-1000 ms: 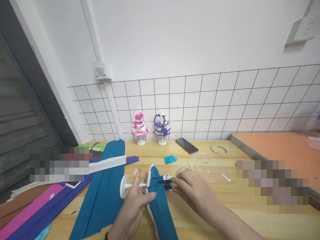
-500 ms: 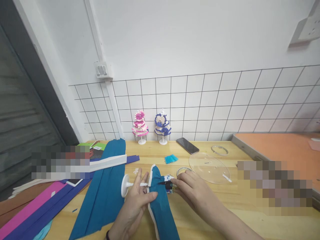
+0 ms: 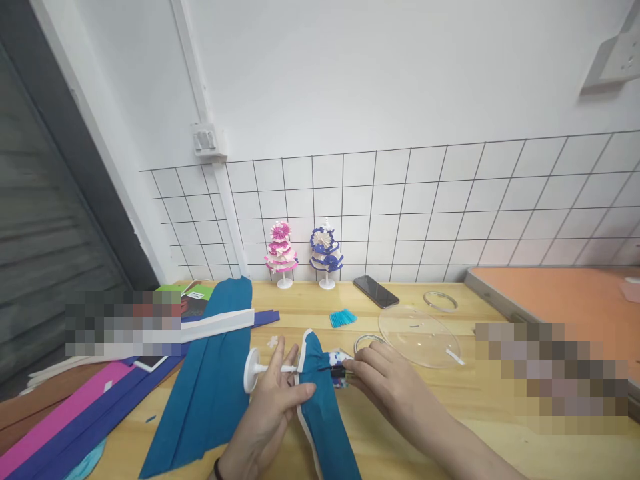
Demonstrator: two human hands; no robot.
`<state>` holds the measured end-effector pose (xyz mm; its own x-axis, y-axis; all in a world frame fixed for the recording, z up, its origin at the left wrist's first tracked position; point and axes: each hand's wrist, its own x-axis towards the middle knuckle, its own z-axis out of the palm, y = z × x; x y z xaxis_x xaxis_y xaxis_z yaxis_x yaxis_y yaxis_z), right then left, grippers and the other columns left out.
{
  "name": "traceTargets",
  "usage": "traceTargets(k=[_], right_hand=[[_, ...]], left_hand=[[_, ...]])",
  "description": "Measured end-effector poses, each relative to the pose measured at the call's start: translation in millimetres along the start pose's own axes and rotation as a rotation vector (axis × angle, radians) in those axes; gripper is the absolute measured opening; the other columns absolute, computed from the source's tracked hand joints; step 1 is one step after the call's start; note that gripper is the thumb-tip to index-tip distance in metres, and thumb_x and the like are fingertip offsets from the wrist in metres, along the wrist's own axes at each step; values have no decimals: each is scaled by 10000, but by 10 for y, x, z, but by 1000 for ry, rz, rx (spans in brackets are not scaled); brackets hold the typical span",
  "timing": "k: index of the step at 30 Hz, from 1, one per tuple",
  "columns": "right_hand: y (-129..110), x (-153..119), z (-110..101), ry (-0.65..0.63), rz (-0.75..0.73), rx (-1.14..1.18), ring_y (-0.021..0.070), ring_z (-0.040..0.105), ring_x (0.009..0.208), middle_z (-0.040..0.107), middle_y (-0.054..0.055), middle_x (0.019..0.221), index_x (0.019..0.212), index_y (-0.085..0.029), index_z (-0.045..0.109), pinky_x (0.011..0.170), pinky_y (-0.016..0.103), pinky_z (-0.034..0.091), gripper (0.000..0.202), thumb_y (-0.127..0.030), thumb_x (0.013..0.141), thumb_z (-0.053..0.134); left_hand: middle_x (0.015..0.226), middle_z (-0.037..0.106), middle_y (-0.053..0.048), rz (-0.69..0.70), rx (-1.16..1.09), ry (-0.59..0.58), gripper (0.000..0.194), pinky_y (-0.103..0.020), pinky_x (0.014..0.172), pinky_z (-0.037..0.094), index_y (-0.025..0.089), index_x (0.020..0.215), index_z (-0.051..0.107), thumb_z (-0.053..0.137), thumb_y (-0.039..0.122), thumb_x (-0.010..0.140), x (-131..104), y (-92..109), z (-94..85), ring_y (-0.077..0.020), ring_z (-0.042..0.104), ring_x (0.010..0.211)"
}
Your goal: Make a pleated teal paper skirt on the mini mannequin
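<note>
My left hand (image 3: 270, 403) is closed round a white stand (image 3: 253, 370) that lies on its side, its round base pointing left. The thumb of that hand presses a teal fabric strip (image 3: 320, 400) with a white edge, which wraps the stand's stem and hangs down toward me. My right hand (image 3: 385, 380) pinches a small black-tipped tool (image 3: 338, 371) whose point meets gathered folds in the strip. Its exact kind is hard to make out. Behind the tool shows something blue-and-white patterned (image 3: 338, 358), partly covered by my fingers.
Teal cloth (image 3: 210, 387) and coloured strips (image 3: 75, 427) spread over the left side. At the back stand a pink tree ornament (image 3: 281, 250) and a blue one (image 3: 327, 253). A phone (image 3: 375, 291), a pleated light-blue piece (image 3: 343, 318) and a clear round plate (image 3: 417, 333) lie beyond my right hand.
Less of the tool's black point shows over the strip, with its tip now at the folds. Both hands stay nearly in place.
</note>
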<state>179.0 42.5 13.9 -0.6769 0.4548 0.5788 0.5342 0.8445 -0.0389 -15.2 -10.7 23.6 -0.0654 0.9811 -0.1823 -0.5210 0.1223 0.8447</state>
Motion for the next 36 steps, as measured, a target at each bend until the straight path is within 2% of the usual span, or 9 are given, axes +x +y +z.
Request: traceTargets(k=[9, 15, 26, 36], right_hand=[[-21, 22, -32, 8, 13, 15, 179, 501, 710, 574, 64, 792, 1041, -178, 555, 602, 298, 388, 209, -255, 904, 416], [-15, 20, -28, 11, 7, 12, 183, 507, 712, 579, 75, 785, 1056, -164, 555, 599, 303, 398, 222, -227, 905, 405], [-19, 9, 22, 13, -6, 5, 170, 484, 697, 565, 55, 768, 1037, -167, 546, 603, 297, 383, 193, -167, 892, 418], [-41, 31, -7, 32, -17, 5, 163, 485, 667, 565, 46, 731, 1002, -167, 557, 581, 289, 377, 183, -183, 898, 407]], left_hand=[[1483, 137, -114, 15, -12, 9, 1015, -330, 978, 343, 223, 1396, -18, 630, -2, 649, -9, 10, 16, -235, 269, 1295], [1486, 122, -103, 6, -21, 1, 1016, -385, 1008, 300, 240, 1397, -13, 628, -6, 648, 0, 17, 21, -254, 248, 1302], [1489, 114, -108, 6, -30, -8, 1034, -387, 1016, 275, 274, 1380, -85, 609, -13, 669, -44, 17, 44, -239, 253, 1301], [1484, 143, -102, 12, -25, -7, 1033, -339, 965, 353, 279, 1389, -31, 634, 1, 649, -25, 13, 35, -247, 241, 1306]])
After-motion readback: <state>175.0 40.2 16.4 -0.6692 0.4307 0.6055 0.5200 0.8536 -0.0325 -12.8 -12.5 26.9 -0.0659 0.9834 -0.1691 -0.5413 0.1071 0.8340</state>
